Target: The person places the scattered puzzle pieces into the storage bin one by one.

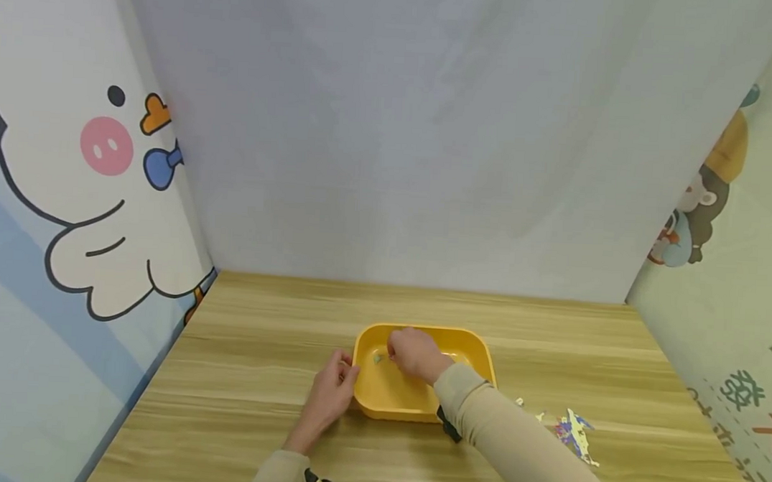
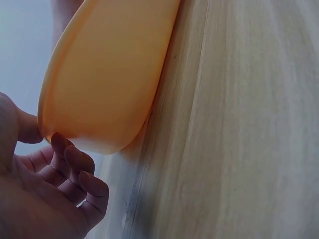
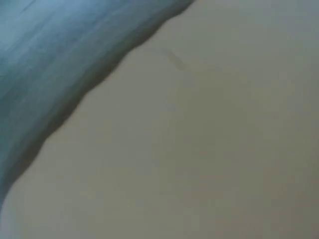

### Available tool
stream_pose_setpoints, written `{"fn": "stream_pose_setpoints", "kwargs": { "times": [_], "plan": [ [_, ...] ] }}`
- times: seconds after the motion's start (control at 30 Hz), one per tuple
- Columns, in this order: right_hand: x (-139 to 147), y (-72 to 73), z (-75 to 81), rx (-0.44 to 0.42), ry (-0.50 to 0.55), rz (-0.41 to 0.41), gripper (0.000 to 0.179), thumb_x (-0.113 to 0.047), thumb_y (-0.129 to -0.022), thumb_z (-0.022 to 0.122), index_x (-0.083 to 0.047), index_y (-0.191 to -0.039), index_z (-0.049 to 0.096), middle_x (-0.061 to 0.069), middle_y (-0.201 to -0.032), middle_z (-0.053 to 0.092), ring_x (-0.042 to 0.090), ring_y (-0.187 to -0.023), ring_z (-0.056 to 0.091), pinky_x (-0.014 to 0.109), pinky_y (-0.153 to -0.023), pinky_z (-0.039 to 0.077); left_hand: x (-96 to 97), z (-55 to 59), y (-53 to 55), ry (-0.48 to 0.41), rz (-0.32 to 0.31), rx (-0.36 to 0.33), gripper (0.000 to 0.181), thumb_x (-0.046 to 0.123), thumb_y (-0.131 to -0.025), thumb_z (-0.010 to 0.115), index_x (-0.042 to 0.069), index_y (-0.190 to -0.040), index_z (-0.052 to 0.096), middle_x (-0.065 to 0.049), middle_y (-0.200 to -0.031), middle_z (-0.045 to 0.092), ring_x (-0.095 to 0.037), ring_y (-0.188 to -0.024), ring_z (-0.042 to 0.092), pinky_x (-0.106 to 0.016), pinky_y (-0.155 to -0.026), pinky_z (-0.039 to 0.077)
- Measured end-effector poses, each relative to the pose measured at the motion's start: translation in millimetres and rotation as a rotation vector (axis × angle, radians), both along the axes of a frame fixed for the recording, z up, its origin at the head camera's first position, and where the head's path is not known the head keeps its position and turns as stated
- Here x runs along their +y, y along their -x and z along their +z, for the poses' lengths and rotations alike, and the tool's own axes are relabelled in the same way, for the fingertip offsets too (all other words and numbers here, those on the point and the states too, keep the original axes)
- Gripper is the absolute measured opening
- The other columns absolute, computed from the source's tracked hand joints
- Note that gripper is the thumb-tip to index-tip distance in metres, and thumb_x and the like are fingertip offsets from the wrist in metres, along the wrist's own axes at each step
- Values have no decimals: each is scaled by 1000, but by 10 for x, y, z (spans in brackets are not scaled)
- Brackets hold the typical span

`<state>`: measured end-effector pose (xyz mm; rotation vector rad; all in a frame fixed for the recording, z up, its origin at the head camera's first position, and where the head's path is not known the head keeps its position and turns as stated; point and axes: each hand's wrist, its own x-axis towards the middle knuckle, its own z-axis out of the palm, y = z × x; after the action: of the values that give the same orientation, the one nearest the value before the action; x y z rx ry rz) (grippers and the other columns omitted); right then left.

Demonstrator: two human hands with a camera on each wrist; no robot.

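Observation:
A yellow plastic tub with rounded corners sits on the wooden table. My left hand is at its left side. In the left wrist view the thumb and index finger of the left hand pinch the tub's rim, with the other fingers curled below. My right hand reaches down inside the tub, its fingers bent. Its fingertips are hidden, so whether they hold anything does not show. A small pale scrap lies on the tub's floor, just left of the right hand.
Torn scraps in pale yellow, purple and red lie on the table right of the tub, beside the right sleeve. A pale curtain hangs behind the table. The right wrist view is mostly a blurred tan surface.

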<state>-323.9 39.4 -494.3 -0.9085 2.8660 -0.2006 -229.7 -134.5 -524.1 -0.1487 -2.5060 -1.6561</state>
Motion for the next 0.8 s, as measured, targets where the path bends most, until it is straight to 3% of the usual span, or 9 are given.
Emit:
{"fn": "stream_pose_setpoints", "kwargs": {
  "times": [0.8],
  "plan": [
    [-34, -63, -41, 54, -2, 22, 15, -13, -89, 67, -13, -74, 69, -5, -69, 57, 11, -61, 50, 29, -56, 45, -9, 4, -6, 12, 1, -25, 12, 6, -97, 52, -1, -106, 47, -12, -74, 58, -15, -61, 49, -26, -53, 41]
  ]
}}
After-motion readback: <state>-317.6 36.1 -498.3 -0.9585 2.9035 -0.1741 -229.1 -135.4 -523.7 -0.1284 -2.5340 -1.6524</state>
